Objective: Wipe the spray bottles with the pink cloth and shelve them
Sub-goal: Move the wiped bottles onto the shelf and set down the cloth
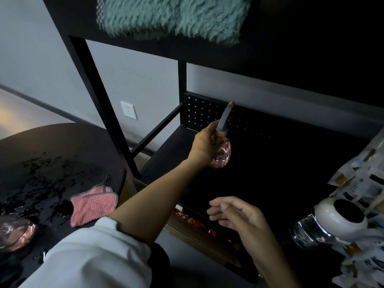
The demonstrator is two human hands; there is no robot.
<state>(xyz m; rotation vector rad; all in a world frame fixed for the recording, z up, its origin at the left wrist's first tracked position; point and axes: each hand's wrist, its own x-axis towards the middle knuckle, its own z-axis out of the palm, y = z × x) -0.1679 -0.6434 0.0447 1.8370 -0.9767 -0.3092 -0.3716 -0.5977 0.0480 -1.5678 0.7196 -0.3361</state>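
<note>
Head view looks down into a black metal rack [99, 100], and everything here is placed relative to it. The left hand [204, 145] reaches over the rack's middle shelf board [270, 163], its fingers wrapped round the neck of a pink glass spray bottle [223, 151]. The bottle is upright with its grey spray head pointing up toward the perforated back panel [201, 113]. Gripping at the neck leaves the rounded base free to be set down flat. Whether the base touches the board is too dark to tell. I judge this as the shelving step for this bottle.

The right hand [234, 213] hovers at the rack's front edge, well apart from the bottle. It holds nothing, its fingers loosely bent, probably ready to steady the bottle.

Left of the rack stands a round black table [52, 152], wet with scattered drops. The pink cloth [93, 206] lies folded on the table's edge nearest the rack, within easy reach for the next wipe. A second pink spray bottle [15, 233] rests on the table's side farthest from the rack, apparently not yet shelved.

A shaggy teal cloth [172, 17] overhangs the rack's top shelf. On the right end of the middle shelf sits a white jar [340, 217], so the clear landing space is toward the back left.
</note>
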